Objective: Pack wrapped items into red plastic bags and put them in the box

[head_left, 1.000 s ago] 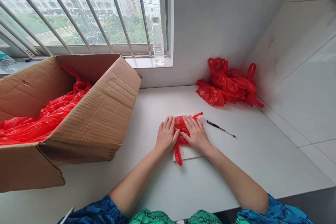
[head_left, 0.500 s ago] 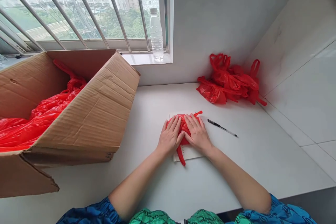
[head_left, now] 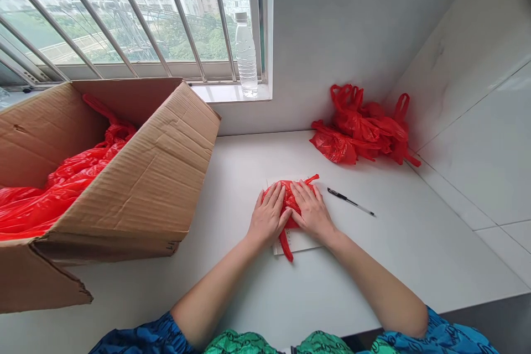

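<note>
Both my hands lie flat on a red plastic bag (head_left: 294,223), pressing it down from above. My left hand (head_left: 267,214) covers its left part, and my right hand (head_left: 312,211) its right part. The thumbs nearly meet in the middle, and the fingers are stretched out on each. One strip of the bag sticks out toward me, and a thin end pokes out at the far right. Beneath the bag is a white sheet or pad of paper (head_left: 305,241) with some writing, mostly covered. A black pen (head_left: 350,201) lies just right of my right hand.
On the left stands an open cardboard box (head_left: 141,177) holding red plastic bags (head_left: 78,177). More red bags (head_left: 365,130) are heaped against the wall at the back right. A clear water bottle (head_left: 248,61) stands on the sill of the barred window.
</note>
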`<action>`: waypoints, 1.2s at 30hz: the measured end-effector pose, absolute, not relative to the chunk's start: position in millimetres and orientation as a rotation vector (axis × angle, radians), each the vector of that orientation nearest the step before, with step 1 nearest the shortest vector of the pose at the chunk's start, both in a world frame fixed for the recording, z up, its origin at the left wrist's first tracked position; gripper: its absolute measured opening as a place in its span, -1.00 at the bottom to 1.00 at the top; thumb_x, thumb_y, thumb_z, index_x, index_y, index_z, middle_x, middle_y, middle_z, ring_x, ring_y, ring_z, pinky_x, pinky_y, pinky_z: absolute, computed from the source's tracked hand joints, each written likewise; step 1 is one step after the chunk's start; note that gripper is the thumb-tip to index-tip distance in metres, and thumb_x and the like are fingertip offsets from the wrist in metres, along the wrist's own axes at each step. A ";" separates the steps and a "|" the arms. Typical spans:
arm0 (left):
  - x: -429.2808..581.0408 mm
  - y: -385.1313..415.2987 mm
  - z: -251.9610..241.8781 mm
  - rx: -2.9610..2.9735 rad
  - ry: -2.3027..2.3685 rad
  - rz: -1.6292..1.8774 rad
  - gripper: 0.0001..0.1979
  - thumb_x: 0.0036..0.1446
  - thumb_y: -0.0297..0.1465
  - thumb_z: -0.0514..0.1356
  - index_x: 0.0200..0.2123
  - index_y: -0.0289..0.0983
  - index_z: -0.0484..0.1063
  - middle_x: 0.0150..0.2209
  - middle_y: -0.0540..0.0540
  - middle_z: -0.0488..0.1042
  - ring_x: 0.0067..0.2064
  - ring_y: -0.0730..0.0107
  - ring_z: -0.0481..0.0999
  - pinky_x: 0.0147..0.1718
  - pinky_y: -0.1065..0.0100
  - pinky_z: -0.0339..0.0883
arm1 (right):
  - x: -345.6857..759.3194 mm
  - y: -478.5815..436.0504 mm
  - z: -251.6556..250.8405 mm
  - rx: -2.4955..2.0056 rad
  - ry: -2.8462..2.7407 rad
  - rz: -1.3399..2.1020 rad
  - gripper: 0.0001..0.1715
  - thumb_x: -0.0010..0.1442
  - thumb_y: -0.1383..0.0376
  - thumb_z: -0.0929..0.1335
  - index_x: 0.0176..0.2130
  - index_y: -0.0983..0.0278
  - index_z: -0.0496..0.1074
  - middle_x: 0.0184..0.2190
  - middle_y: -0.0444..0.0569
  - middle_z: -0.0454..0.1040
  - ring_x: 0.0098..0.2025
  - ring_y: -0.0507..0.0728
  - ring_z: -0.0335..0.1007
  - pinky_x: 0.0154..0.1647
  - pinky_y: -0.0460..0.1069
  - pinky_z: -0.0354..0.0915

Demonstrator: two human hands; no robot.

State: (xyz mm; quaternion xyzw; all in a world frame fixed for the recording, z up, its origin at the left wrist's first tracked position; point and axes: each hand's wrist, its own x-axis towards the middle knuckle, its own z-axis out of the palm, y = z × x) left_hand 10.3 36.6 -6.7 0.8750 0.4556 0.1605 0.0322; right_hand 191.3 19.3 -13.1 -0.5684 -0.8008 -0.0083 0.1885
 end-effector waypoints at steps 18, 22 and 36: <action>11.0 35.7 -3.7 2.669 1.407 0.487 -0.41 0.42 -0.15 -0.15 0.42 -0.23 -0.05 0.43 -0.09 -0.05 0.45 0.18 -0.04 0.39 0.01 -0.09 | 191.9 19.8 -14.5 -1.596 -2.240 -0.001 -0.30 0.40 0.10 0.13 0.40 0.35 0.06 0.39 0.03 0.08 0.43 0.28 -0.09 0.42 0.28 -0.18; 10.9 35.4 -3.8 2.666 1.408 0.486 -0.41 0.42 -0.15 -0.15 0.42 -0.23 -0.05 0.43 -0.09 -0.04 0.45 0.18 -0.05 0.38 0.01 -0.08 | 192.2 20.1 -14.7 -1.593 -2.249 0.003 -0.30 0.40 0.10 0.13 0.40 0.35 0.05 0.39 0.04 0.08 0.43 0.28 -0.09 0.42 0.29 -0.17; 11.9 34.8 -1.0 2.638 1.413 0.435 -0.40 0.42 -0.14 -0.15 0.42 -0.26 -0.03 0.44 -0.07 -0.09 0.45 0.18 -0.08 0.38 0.00 -0.08 | 191.9 20.3 -14.2 -1.622 -2.255 0.039 -0.30 0.40 0.11 0.14 0.39 0.38 0.07 0.39 0.05 0.09 0.43 0.25 -0.10 0.43 0.27 -0.19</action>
